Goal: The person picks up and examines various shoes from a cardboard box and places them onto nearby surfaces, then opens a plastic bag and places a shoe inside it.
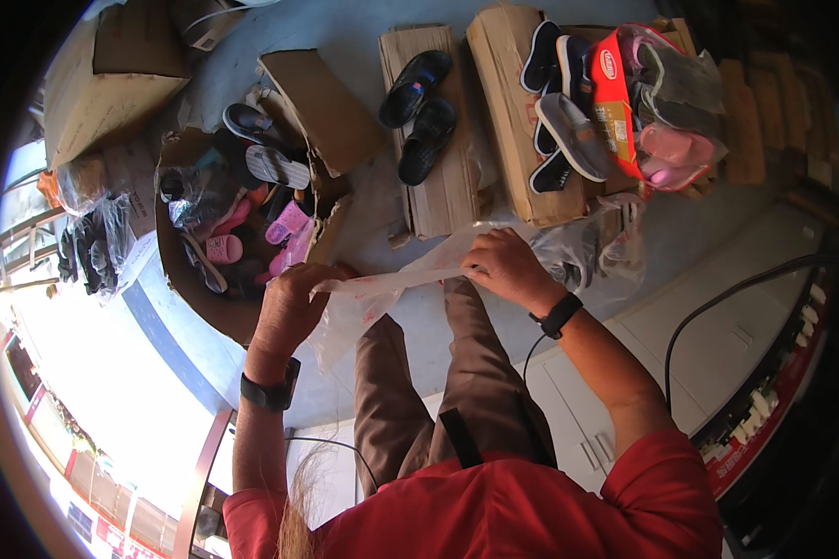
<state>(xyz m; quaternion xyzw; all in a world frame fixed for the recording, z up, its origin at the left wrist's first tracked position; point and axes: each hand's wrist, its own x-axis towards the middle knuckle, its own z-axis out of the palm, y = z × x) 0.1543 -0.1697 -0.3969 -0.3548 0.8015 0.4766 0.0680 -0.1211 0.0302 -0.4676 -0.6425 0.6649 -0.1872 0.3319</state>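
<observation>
A clear plastic bag (363,304) with faint red print is stretched between my two hands above my knees. My left hand (290,307) pinches one end of its folded edge, close to the rim of a torn cardboard box (210,318). On the other end, my right hand (510,269) grips the bunched film. Slippers and clogs fill that box, among them a pink clog (224,249) and a grey striped flip-flop (277,166). Beyond the bag, a pair of black clogs (426,140) rests on a flattened carton (440,202).
Grey slip-on shoes (572,136) lie on a long carton (503,119) beside a red bag (612,105) of footwear. Plastic-wrapped shoes (580,258) sit near my right hand. A black cable (713,293) curves at right by white cabinets (573,405). A large carton (105,105) stands far left.
</observation>
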